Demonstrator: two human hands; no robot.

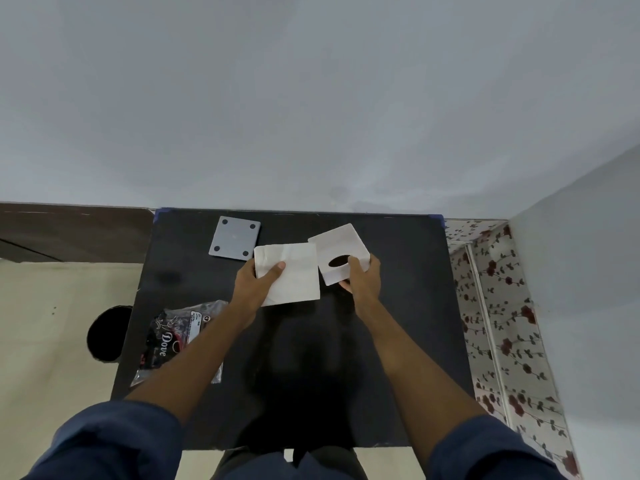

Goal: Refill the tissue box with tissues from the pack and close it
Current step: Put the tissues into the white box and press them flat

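The left hand (258, 280) is gripping the tissue stack (289, 273) at table (398, 306) centre. At its 3 o'clock, the right hand (360, 277) is clutching the tilted tissue box (337, 249). Loose sheets are likely fanning and snagging at insertion; the lid (234, 238) is waiting at 10 o'clock.

Bare black table (398, 323) near right; Dove pack (173, 341) blocks near left, grey plate (234, 238) far left
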